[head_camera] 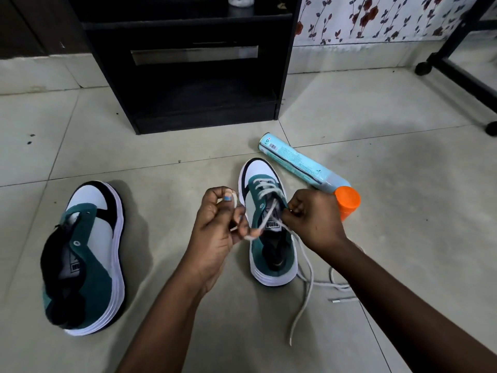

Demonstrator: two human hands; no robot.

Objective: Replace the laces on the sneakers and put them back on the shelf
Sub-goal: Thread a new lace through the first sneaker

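Both forearms reach in from the near edge, wrists raised over the laced sneaker (269, 232), which stands on the floor (403, 184) at centre. The left hand (215, 224) curls round and pinches a loop of white lace (304, 267); the right hand (314, 219) pinches the lace by the tongue. The unlaced sneaker (86, 259) lies at left, a spray can (304, 168) just right, the black shelf (188, 63) far.

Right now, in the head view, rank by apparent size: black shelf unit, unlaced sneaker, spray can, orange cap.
1. black shelf unit
2. unlaced sneaker, though it's nearer the camera
3. spray can
4. orange cap
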